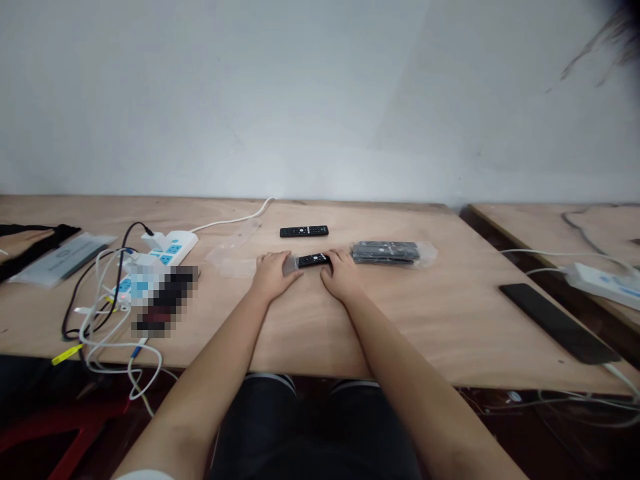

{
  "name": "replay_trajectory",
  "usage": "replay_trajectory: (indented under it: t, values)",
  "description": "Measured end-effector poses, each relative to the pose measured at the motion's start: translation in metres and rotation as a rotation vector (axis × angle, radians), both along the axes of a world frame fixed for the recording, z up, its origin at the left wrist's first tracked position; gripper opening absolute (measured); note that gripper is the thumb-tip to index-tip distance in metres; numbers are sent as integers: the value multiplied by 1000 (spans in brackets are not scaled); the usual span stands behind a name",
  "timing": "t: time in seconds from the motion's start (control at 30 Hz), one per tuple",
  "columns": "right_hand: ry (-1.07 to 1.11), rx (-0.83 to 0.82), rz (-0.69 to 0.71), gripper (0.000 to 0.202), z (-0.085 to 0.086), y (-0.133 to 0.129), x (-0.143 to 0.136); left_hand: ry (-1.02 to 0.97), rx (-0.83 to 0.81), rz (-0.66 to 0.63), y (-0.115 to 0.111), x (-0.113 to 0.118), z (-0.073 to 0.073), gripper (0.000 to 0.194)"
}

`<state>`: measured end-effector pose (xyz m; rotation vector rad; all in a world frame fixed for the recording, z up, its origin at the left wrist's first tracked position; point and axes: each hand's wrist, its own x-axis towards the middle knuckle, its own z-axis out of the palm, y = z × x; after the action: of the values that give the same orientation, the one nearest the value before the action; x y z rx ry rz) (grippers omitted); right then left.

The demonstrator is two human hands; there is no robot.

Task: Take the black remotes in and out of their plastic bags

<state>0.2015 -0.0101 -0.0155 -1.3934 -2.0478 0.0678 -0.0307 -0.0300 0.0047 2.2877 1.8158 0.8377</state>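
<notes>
A black remote control (314, 259) with pale buttons lies between my hands, close to the tabletop. My left hand (271, 275) is closed around its left end, where a clear plastic sleeve (291, 264) shows between thumb and fingers. At the other end, my right hand (343, 275) grips the remote, thumb on the near side and fingers on the far side. A second black remote (304, 231) lies bare just beyond. Several remotes in clear plastic bags (386, 253) are stacked right of my right hand.
Empty clear bags (233, 250) lie left of my left hand. Farther left are a white power strip (181, 245) with tangled cables and a blurred dark object (167, 300). A black phone (557, 323) lies at right, near a gap between tables.
</notes>
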Motion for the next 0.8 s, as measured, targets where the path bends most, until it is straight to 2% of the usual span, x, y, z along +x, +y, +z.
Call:
replay_trajectory:
  t: [0.2, 0.43, 0.7, 0.8]
  values:
    - [24, -5, -16, 44, -2, 1, 0, -26, -20, 32, 0, -2, 2, 46]
    - [38, -23, -20, 44, -1, 1, -1, -8, 23, 27, -4, 0, 4, 60]
    - [64, -16, -2, 39, -2, 1, 0, 48, 36, 91, 1, -2, -1, 52]
    - [76, -22, 7, 38, -3, 3, 0, 42, 30, 67, 2, -3, -1, 52]
